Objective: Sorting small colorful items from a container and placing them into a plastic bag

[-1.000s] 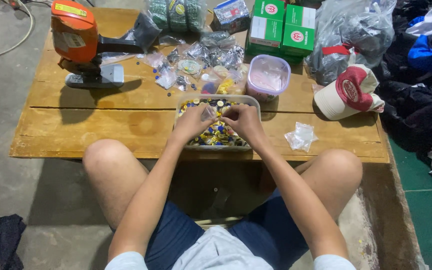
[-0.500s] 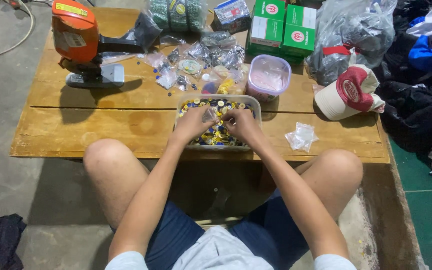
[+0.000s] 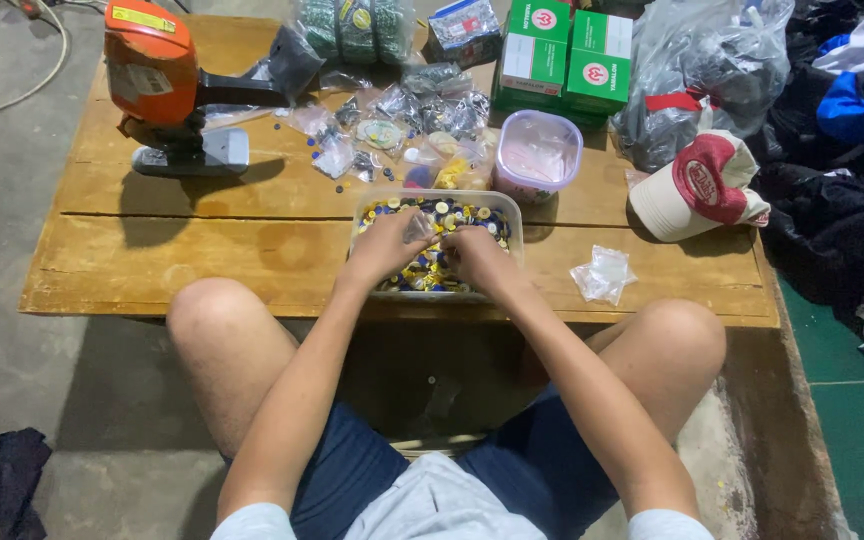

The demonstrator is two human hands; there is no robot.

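A clear plastic tub [image 3: 505, 207] full of small yellow, blue and white buttons stands at the near edge of a low wooden table [image 3: 202, 250]. Both hands are over it. My left hand [image 3: 384, 247] pinches a small clear plastic bag [image 3: 418, 226] above the buttons. My right hand [image 3: 472, 256] rests among the buttons with fingers curled, right beside the left; what it grips is hidden.
An orange power tool [image 3: 157, 85] stands at the table's back left. Small bags of parts [image 3: 392, 120], a pink-tinted lidded tub [image 3: 537, 152], two green boxes [image 3: 567, 55], a red and white cap [image 3: 702, 185] and a crumpled clear bag [image 3: 602, 275] lie around. Clothes are piled at right.
Both hands have stayed over the tub, shifting slightly among the buttons. The small clear bag now shows at my left fingertips.
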